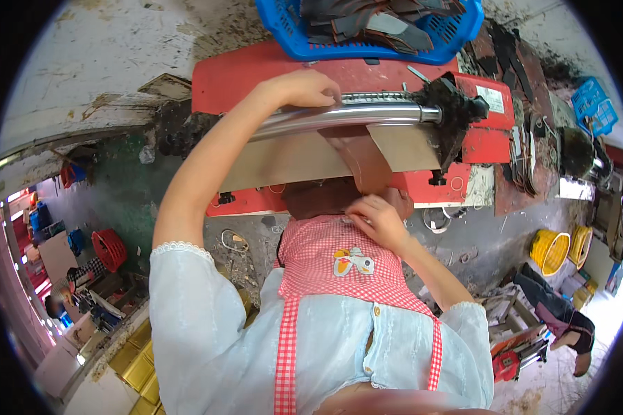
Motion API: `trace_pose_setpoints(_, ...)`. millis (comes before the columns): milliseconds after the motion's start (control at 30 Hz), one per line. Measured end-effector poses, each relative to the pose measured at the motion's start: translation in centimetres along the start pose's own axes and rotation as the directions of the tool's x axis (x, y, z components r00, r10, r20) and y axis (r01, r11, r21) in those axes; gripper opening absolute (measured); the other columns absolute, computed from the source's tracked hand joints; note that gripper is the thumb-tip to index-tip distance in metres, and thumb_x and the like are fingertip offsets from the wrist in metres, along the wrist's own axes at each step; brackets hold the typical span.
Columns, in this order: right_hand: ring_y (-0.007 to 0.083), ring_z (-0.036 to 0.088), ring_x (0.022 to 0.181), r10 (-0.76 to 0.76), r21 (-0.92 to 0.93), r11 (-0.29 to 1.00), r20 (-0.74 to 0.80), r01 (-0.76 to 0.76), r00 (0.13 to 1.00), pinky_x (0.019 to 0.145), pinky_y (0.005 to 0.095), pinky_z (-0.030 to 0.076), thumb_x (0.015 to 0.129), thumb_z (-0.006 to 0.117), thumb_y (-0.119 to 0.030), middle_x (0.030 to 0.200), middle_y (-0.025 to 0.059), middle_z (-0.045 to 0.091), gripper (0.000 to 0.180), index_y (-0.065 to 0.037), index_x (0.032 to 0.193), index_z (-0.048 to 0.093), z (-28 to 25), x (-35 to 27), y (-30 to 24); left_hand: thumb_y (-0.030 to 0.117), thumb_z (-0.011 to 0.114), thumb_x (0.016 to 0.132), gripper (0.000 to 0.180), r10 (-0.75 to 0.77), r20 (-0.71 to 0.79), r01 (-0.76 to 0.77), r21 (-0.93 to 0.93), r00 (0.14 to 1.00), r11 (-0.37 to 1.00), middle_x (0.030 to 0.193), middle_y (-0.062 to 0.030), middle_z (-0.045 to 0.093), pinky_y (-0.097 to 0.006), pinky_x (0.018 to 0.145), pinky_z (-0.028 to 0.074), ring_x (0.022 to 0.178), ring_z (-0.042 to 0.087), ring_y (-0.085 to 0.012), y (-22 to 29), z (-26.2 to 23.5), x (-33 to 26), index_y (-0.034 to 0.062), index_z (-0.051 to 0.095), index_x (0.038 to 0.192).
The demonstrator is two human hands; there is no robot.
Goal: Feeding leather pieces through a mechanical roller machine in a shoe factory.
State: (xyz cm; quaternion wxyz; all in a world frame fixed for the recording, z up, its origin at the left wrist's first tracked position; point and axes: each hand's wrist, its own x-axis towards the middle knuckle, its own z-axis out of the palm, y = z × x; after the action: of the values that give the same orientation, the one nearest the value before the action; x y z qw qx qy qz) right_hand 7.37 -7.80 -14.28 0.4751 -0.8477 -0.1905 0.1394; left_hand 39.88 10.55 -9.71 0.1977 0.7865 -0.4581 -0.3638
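Observation:
A machine with a shiny metal roller [325,121] spans the red bench in front of me. A brown leather-like piece [360,159] lies on its pale feed board [284,159], the far end running under the roller. My left hand [301,88] reaches over to the roller's far side, fingers bent together and fingertips partly hidden. By the near end of the brown piece, my right hand [379,218] has its fingers curled; what they grip, if anything, is hidden. Darker brown pieces [318,197] lie at the board's near edge, beside my right hand and against my checked apron.
Behind the machine a blue basket [374,52] holds many dark cut pieces. A red machine housing [488,114] stands at the right, with dark strips [522,152] beyond it. Yellow baskets [550,250] and a red basket [109,249] are farther off. Another person [561,318] is at the far right.

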Motion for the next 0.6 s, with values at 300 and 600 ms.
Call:
trace_pose_setpoints(300,0.0344,0.049,0.126,0.305,-0.248,0.909,-0.15,-0.335,0.94,0.106,0.0519,0.036,0.074,0.08,-0.021,0.126,0.0148,0.057,0.06,-0.01,0.127,0.055,3.8,1.7,5.6,0.015,0.07,0.082,0.029,0.157,-0.11,-0.145,0.11,0.982,0.983,0.1,-0.0127,0.073,-0.041,0.081,0.053,0.096,0.068,-0.033,-1.5,-6.9,2.9,0.0122,0.068,0.111)
trace_pose_setpoints(600,0.0315,0.063,0.098,0.093,-0.098,0.99,-0.117,-0.104,0.989,0.092,0.0445,0.045,0.082,0.072,-0.019,0.092,0.0077,0.07,0.023,-0.012,0.102,0.065,0.5,1.6,0.5,0.007,0.065,0.088,0.036,0.25,-0.539,-0.025,0.39,0.805,0.921,0.126,-0.011,0.067,-0.034,0.098,0.05,0.118,0.062,-0.0278,-12.0,-0.6,3.8,0.0145,0.068,0.124)
